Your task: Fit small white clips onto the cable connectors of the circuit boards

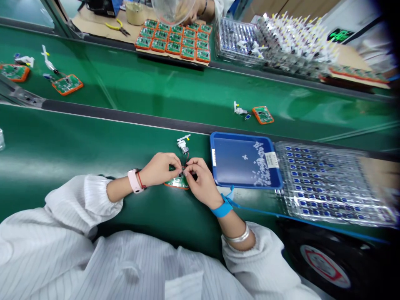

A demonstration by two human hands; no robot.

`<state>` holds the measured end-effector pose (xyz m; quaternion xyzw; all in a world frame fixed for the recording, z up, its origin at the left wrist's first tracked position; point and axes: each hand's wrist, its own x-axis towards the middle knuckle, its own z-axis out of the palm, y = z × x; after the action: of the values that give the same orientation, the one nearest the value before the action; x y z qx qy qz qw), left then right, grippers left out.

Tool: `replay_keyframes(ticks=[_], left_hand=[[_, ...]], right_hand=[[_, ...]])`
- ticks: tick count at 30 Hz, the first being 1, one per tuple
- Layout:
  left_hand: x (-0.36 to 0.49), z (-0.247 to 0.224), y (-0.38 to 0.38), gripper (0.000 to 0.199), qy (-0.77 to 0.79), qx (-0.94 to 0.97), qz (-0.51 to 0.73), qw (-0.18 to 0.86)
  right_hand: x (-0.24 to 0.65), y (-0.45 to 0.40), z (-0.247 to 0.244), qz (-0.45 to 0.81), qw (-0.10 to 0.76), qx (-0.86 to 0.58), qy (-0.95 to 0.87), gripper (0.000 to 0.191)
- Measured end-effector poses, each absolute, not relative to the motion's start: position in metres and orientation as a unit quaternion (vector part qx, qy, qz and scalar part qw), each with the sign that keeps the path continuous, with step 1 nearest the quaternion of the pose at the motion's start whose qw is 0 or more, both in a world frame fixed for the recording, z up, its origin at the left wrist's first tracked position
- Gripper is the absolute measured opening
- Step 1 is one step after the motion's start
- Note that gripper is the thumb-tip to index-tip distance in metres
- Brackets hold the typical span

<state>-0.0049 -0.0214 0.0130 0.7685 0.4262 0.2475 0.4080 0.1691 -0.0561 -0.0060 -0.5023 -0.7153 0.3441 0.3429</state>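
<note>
Red-black wire lead (186, 160) runs forward off the circuit board (176, 182) to a white module (183, 145). Left hand (159, 169) and right hand (201, 182) both pinch it

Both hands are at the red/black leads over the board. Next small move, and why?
Probably press the lead's end down onto the green circuit board: the left hand and right hand pinch the red and black wires just above it, though the contact point is hidden. The white module sits beyond, wires running toward the fingers.
</note>
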Motion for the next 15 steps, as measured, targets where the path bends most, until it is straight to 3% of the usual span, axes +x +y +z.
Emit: replay_keyframes(ticks=[5,10,15], left_hand=[[-0.004,0.017,-0.015,0.011,0.428,0.783,0.201,0.405],[-0.011,0.013,-0.017,0.007,0.391,0.816,0.217,0.366],[-0.016,0.006,-0.02,0.037,0.336,0.868,0.178,0.319]], right_hand=[[0.164,-0.056,-0.003,0.339,0.315,-0.515,-0.722,0.013],[0.18,-0.05,0.012,0.263,0.348,-0.5,-0.749,0.013],[0.273,-0.022,0.01,0.099,0.386,-0.647,-0.65,0.013]])
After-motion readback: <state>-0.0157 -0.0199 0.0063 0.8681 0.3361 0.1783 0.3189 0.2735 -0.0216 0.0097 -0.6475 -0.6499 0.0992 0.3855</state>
